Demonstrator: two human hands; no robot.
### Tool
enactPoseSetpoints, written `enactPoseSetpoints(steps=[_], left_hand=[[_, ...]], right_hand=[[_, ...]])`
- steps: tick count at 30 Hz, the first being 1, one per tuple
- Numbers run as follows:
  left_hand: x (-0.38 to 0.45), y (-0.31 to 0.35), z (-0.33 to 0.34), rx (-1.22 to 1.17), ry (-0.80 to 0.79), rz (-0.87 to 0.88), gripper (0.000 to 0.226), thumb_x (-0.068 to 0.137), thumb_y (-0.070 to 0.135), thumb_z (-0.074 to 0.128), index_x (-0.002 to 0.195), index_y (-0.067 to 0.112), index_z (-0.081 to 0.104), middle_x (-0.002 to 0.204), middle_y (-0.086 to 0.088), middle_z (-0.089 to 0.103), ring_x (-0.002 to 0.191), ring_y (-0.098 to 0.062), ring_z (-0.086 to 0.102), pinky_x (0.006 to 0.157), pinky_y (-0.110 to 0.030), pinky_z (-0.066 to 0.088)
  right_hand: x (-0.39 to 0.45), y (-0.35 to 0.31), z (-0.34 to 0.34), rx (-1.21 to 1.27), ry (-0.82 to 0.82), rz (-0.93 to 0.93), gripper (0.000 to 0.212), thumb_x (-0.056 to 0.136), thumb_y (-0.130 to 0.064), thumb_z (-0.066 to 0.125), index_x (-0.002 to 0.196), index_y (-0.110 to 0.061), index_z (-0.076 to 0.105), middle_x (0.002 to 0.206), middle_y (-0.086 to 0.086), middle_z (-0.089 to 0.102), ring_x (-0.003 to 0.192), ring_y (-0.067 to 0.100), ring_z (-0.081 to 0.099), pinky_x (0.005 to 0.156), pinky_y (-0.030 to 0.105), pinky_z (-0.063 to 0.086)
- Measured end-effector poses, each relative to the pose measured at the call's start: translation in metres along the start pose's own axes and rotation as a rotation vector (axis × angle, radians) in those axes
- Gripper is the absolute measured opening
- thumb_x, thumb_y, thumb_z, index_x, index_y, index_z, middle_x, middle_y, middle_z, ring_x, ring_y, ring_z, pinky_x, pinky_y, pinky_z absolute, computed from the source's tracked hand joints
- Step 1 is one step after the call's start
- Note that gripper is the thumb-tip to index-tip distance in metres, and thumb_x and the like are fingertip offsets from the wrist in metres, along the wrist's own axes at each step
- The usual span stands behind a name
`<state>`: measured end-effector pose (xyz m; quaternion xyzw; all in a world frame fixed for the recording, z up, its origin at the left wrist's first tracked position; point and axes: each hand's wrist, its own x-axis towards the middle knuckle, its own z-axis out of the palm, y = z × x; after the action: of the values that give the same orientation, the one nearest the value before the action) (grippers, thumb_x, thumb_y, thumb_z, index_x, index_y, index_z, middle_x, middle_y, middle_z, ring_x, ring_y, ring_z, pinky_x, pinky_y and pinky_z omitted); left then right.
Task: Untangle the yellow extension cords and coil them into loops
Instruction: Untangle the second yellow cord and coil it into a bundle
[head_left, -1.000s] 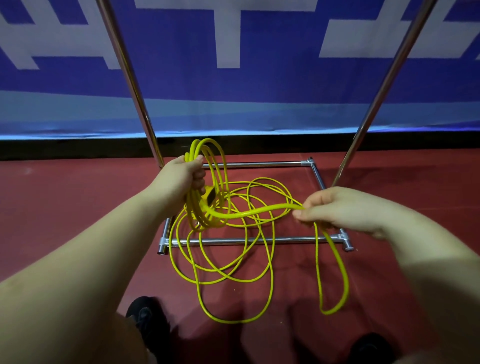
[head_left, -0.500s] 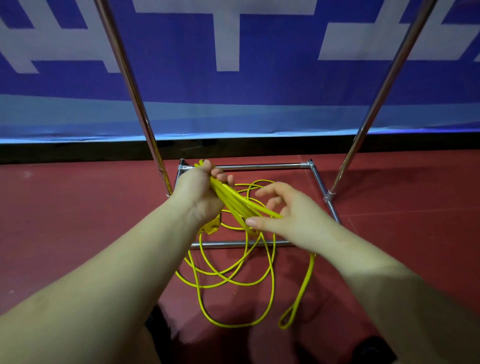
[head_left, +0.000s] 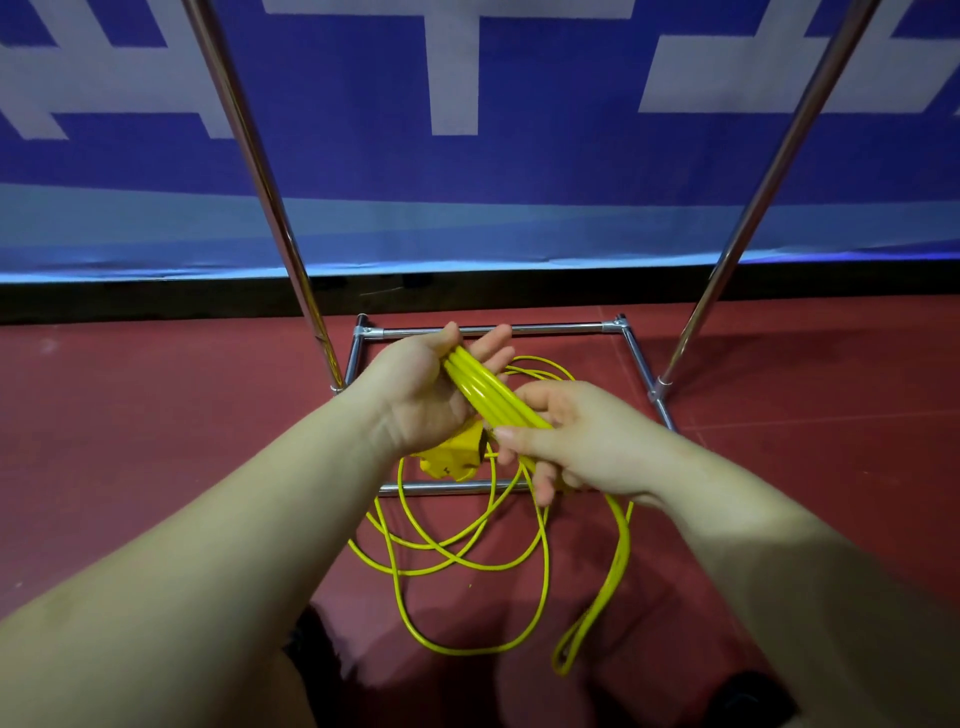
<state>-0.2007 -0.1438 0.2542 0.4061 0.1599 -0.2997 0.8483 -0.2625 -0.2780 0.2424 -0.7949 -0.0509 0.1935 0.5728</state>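
Several strands of the yellow extension cord (head_left: 480, 387) lie bundled across the palm of my left hand (head_left: 421, 395), whose fingers are stretched out nearly straight. My right hand (head_left: 576, 441) grips the same bundle just below, thumb on top and fingers curled beneath. A yellow socket block (head_left: 454, 457) hangs under my left wrist. The remaining cord (head_left: 467, 561) lies in loose overlapping loops on the red floor. One doubled length (head_left: 608, 587) hangs down from my right hand towards the lower right.
A chrome rack base (head_left: 493, 329) frames the floor behind the cord, with two slanted chrome uprights (head_left: 270, 208) (head_left: 769, 182) rising left and right. A blue banner (head_left: 467, 171) runs along the back. Dark shoes (head_left: 748, 701) show at the bottom edge.
My right hand swept in from the right with a length of cord and now grips the bundle at my left hand. My left hand's fingers have opened out.
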Motion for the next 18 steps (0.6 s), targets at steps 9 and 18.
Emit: enactPoseSetpoints(steps=[9,18], left_hand=[[-0.007,0.014,-0.022,1.133,0.148,-0.093,0.066,0.085,0.069,0.038,0.078,0.007,0.059,0.06,-0.009,0.068,0.053,-0.021,0.064,0.057,-0.025,0.052],[-0.016,0.014,-0.029,1.425,-0.299,0.313,0.041,0.069,0.053,0.067,0.103,0.029,0.064,0.099,0.009,0.067,0.088,-0.007,0.064,0.076,-0.021,0.051]], right_hand=[[-0.005,-0.002,-0.019,-0.122,0.056,0.01,0.015,0.094,-0.019,0.052,0.079,-0.016,0.054,0.074,0.003,0.062,0.035,0.008,0.055,0.036,0.01,0.029],[-0.016,-0.007,-0.02,-0.32,-0.118,0.075,0.02,0.091,-0.028,0.055,0.074,-0.017,0.055,0.055,-0.013,0.062,0.035,0.006,0.052,0.045,0.023,0.031]])
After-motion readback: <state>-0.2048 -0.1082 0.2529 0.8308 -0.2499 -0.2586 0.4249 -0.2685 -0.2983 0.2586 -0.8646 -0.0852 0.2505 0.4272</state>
